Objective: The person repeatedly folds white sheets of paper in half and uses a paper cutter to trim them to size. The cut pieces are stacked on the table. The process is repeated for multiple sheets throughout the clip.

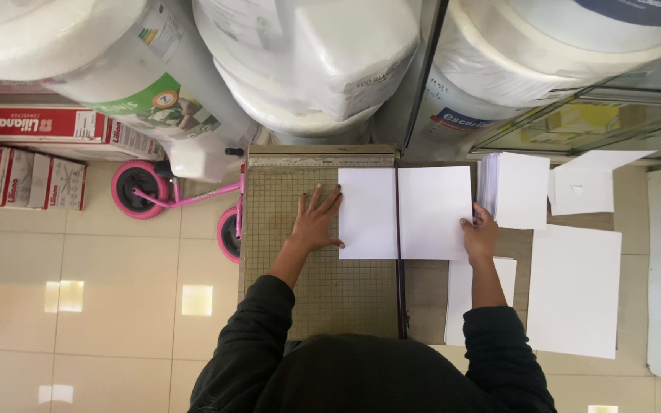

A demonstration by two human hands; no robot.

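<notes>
A white sheet of paper (403, 212) lies across a gridded paper cutter board (330, 291), with the cutter's dark blade arm (401, 283) running over it. My left hand (317, 219) lies flat on the board, fingers spread, its fingertips at the sheet's left edge. My right hand (481, 233) pinches the sheet's right edge. Just beyond that hand stands a stack of small white sheets (516, 190).
Larger white sheets (575, 287) lie to the right on the wooden table (426, 294), another (587, 187) farther back. Big wrapped paper rolls (315, 61) crowd the back. A pink small bicycle (181, 199) and red-white boxes (24, 180) sit on the tiled floor at left.
</notes>
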